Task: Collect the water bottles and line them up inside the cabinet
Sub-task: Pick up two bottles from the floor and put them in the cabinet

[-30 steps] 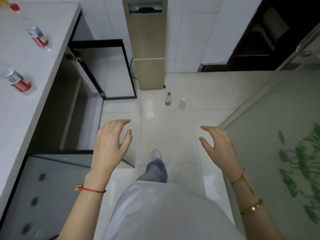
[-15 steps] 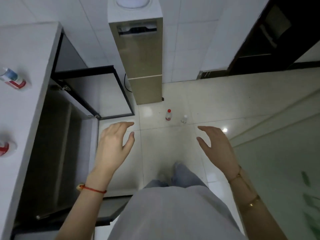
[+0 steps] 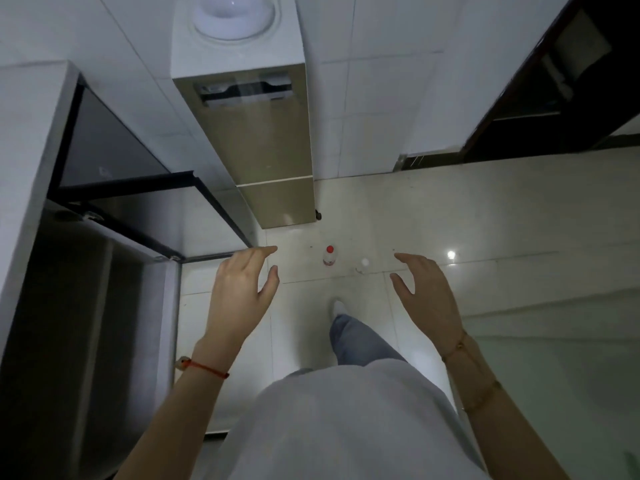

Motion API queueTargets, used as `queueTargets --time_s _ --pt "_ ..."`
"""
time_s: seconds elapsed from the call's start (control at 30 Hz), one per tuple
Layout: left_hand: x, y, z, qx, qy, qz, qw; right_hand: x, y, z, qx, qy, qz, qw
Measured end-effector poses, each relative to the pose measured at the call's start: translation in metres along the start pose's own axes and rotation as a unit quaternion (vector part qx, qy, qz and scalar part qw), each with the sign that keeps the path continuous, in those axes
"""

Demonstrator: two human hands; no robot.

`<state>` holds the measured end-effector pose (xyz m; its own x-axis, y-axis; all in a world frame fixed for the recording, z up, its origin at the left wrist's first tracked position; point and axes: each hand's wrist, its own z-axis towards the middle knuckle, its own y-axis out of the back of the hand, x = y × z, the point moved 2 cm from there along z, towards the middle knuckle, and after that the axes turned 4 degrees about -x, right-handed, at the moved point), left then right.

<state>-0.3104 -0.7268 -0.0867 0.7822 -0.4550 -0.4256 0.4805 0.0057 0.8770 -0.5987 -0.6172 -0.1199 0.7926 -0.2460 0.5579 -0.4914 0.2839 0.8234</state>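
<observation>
Left grip: bare left hand (image 3: 239,299) held out, fingers spread and curled, wide, holding nothing.
Right grip: bare right hand (image 3: 429,296) likewise wide and empty, palm inward.
Bottles: clear plastic red-capped bottle (image 3: 329,256) upright on the pale tiled floor (image 3: 485,220), at 12 o'clock between the hands; clear white-capped bottle (image 3: 363,265) just at its 3 o'clock.
Cabinet: dark open cabinet (image 3: 69,306) at 9 o'clock under the white surface (image 3: 27,133); contents too dark to tell.
Beyond: tall beige water dispenser (image 3: 263,140) at 12 o'clock.
</observation>
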Motion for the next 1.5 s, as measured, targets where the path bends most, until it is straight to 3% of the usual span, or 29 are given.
queueTargets --time_s 0.13,0.3,0.6,0.93,1.17,1.5 --pt "-0.002 -0.048 0.048 -0.006 0.008 0.001 1.000 -0.036 -0.022 0.054 0.012 -0.004 -0.005 1.000" --pt "0.023 -0.143 0.091 0.038 0.005 0.000 0.999 -0.096 -0.085 0.099 0.050 -0.024 -0.018 0.998" --pt "0.122 -0.384 0.118 0.138 -0.005 -0.001 0.990 -0.234 -0.275 0.123 0.088 -0.074 -0.036 0.993" --pt "0.219 -0.612 0.121 0.170 -0.055 -0.005 0.984 -0.369 -0.471 0.128 0.101 -0.071 -0.060 0.991" --pt "0.242 -0.685 0.118 0.199 -0.064 0.005 0.978 -0.408 -0.530 0.121 0.091 -0.056 -0.053 0.993" --pt "0.246 -0.705 0.112 0.205 -0.027 -0.024 0.978 -0.413 -0.551 0.129 0.113 -0.061 -0.041 0.991"
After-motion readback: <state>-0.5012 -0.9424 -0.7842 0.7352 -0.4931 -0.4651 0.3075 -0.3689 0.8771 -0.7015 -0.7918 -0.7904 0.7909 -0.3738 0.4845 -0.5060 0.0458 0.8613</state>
